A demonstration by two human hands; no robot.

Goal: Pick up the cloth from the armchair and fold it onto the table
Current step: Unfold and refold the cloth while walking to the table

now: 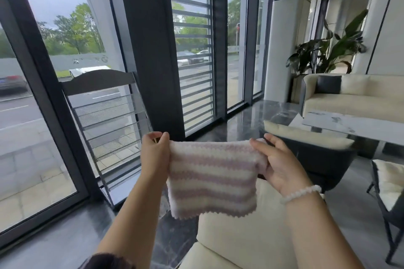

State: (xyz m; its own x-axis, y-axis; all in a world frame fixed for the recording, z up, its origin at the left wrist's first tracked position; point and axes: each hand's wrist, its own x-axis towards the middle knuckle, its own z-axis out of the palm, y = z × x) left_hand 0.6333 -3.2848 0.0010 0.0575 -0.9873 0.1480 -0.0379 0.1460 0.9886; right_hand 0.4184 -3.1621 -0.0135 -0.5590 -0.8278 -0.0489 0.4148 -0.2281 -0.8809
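At the centre of the view, both hands hold up a cloth (211, 178) with pink and white stripes. It hangs in the air, spread flat between the hands, with its lower edge free at about 6 o'clock from the grip points.

The left hand (154, 153) is at 9 o'clock from the cloth. Its thumb and the other fingers are closed together in a pinch on the upper left corner, with almost no gap between them. The palm side is turned away, so I cannot tell how many fingers press behind the fabric.

The right hand (276, 162) is at 3 o'clock from the cloth. Its thumb lies on the front of the upper right corner and the fingers are curled behind, so the corner is clamped between them. The fingers are only half bent, not a tight fist. A white bead bracelet (300, 193) is on this wrist.

Under the cloth, at 6 o'clock, is the cream cushion of an armchair (240, 242); the cloth does not touch it. The table (354, 125), with a pale marble top, is at 2 o'clock, well apart from the cloth. Behind it stands a cream sofa (358, 94).
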